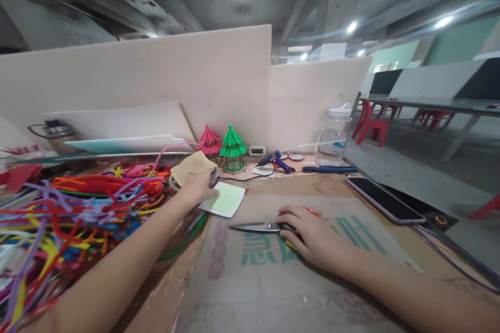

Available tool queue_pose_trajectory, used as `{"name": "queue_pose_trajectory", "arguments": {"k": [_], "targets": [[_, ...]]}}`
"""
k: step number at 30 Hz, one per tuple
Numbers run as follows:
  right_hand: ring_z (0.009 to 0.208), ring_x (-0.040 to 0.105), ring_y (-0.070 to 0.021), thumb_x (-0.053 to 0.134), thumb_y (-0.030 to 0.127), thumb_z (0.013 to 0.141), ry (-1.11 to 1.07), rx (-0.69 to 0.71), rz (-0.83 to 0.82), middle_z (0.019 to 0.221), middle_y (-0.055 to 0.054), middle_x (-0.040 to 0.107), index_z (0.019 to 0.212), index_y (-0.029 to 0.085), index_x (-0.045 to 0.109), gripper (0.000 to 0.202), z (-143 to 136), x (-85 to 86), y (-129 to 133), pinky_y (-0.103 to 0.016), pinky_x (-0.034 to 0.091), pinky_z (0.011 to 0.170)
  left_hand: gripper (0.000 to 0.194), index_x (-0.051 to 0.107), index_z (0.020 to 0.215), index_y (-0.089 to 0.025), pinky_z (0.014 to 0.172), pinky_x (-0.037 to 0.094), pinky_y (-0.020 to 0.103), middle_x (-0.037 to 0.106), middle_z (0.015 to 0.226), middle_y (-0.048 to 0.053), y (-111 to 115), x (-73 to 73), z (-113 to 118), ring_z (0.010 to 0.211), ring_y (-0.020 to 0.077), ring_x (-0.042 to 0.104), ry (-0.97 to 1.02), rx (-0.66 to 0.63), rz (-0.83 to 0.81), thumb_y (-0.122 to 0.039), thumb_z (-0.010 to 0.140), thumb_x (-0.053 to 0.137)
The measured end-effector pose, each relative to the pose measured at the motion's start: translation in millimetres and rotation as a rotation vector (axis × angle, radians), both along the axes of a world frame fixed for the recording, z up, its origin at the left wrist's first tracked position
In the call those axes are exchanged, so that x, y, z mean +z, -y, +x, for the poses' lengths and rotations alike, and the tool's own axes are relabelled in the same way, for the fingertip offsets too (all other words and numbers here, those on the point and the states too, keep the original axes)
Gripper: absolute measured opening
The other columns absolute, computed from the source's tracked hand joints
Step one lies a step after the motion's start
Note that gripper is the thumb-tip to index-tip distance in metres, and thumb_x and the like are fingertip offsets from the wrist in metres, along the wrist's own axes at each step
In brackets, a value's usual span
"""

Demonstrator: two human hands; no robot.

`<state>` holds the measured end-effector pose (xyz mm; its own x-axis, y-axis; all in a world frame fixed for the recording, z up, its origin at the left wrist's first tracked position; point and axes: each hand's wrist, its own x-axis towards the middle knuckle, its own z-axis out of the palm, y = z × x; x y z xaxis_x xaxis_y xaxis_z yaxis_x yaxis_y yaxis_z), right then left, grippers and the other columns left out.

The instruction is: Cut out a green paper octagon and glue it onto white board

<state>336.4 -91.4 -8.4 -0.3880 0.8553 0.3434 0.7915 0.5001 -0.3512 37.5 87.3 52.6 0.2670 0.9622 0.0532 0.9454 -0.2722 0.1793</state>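
My right hand (302,234) is closed around the handles of a pair of scissors (255,227), whose closed blades point left over a printed cardboard sheet (242,291). My left hand (200,187) reaches over a round container, its fingers at the edge of a tan paper piece (192,166); whether it grips anything is hidden. Just right of that hand lies a pale green and white paper pad (226,200). Behind stand a pink (210,141) and a green (233,150) little pagoda-like model.
Colourful fuzzy stems (89,203) heap up at the left. Along the back are a blue glue gun (275,161), a small display (257,151), a blue tool (330,169) and a clear bottle (332,138). A phone (385,200) lies at the right.
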Motion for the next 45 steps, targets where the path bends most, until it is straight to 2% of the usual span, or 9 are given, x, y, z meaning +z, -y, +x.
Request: {"name": "queue_pose_trajectory", "arguments": {"k": [9,15,21,23,28,32,35,40,45], "targets": [[0.111,0.066,-0.0255,0.054,0.019,0.098,0.012,0.006,0.071,0.119,-0.014,0.069,0.110,0.016,0.070,0.020,-0.5,3.8,-0.2,-0.042,0.052,0.101,0.042,0.056,0.135,-0.018,0.097,0.054,0.051,0.057,0.138,0.012,4.1,-21.7,29.8,0.118,0.0286,0.061,0.051,-0.019,0.062,-0.034,0.097,0.065],[0.110,0.066,-0.0247,0.052,0.019,0.099,0.043,-0.009,0.080,0.119,-0.014,0.069,0.113,0.015,0.069,0.022,-0.3,4.4,0.6,-0.040,0.050,0.101,0.041,0.057,0.134,-0.017,0.099,0.052,0.052,0.058,0.137,0.012,3.5,-14.1,21.9,0.119,0.0286,0.061,0.105,-0.052,0.059,-0.035,0.097,0.064],[0.109,0.065,-0.0246,0.051,0.018,0.100,0.055,-0.021,0.078,0.118,-0.014,0.069,0.111,0.015,0.069,0.021,-1.5,2.7,1.7,-0.041,0.050,0.100,0.094,0.039,0.150,-0.012,0.107,0.045,0.044,0.051,0.148,0.023,20.7,-26.9,24.2,0.135,0.0396,0.051,0.160,-0.088,0.038,-0.046,0.073,0.080],[0.111,0.065,-0.0260,0.054,0.023,0.100,0.058,-0.019,0.075,0.120,-0.015,0.069,0.113,0.014,0.068,0.022,-0.9,4.1,3.2,-0.042,0.049,0.100,0.098,0.038,0.150,-0.012,0.107,0.044,0.042,0.049,0.151,0.024,25.6,-32.2,28.8,0.136,0.0405,0.051,0.190,-0.109,0.026,-0.045,0.068,0.082],[0.126,0.057,-0.0324,0.080,0.053,0.079,0.055,0.073,-0.025,0.138,-0.015,0.060,0.135,0.020,0.061,0.067,3.6,12.4,8.6,-0.047,0.047,0.106,0.090,0.051,0.141,-0.013,0.104,0.047,0.044,0.057,0.143,0.022,21.6,-31.8,35.8,0.127,0.0384,0.059,0.330,-0.106,-0.048,-0.047,0.066,0.086],[0.126,0.057,-0.0280,0.069,0.035,0.090,0.004,0.109,-0.088,0.138,-0.014,0.059,0.139,0.022,0.058,0.051,12.4,14.6,11.4,-0.044,0.047,0.108,0.052,0.059,0.132,-0.015,0.102,0.050,0.051,0.062,0.136,0.015,14.1,-29.9,36.9,0.118,0.0290,0.063,0.500,-0.100,-0.123,-0.043,0.090,0.071],[0.126,0.057,-0.0270,0.062,0.025,0.092,0.036,0.126,-0.065,0.136,-0.014,0.060,0.135,0.021,0.061,0.043,29.2,11.7,15.0,-0.044,0.046,0.108,0.056,0.061,0.128,-0.013,0.096,0.054,0.048,0.068,0.128,0.015,13.9,-28.4,36.2,0.112,0.0294,0.067,0.670,-0.104,-0.162,-0.046,0.085,0.075],[0.123,0.060,-0.0286,0.060,0.023,0.089,0.018,-0.014,-0.034,0.130,-0.014,0.065,0.125,0.020,0.068,0.037,71.2,4.4,12.6,-0.049,0.047,0.109,0.073,0.060,0.123,-0.012,0.083,0.061,0.045,0.073,0.117,0.016,28.7,-20.4,43.9,0.101,0.0335,0.072,0.965,-0.134,-0.195,-0.065,0.074,0.074],[0.120,0.063,-0.0336,0.055,0.034,0.095,-0.236,-0.274,0.028,0.120,-0.018,0.070,0.111,0.016,0.071,0.030,71.0,12.6,-13.7,-0.058,0.045,0.107,0.063,0.051,0.131,-0.012,0.080,0.063,0.042,0.069,0.127,0.020,60.4,-28.9,75.3,0.100,0.0306,0.073,1.096,-0.201,-0.290,-0.050,0.084,0.069]]}}
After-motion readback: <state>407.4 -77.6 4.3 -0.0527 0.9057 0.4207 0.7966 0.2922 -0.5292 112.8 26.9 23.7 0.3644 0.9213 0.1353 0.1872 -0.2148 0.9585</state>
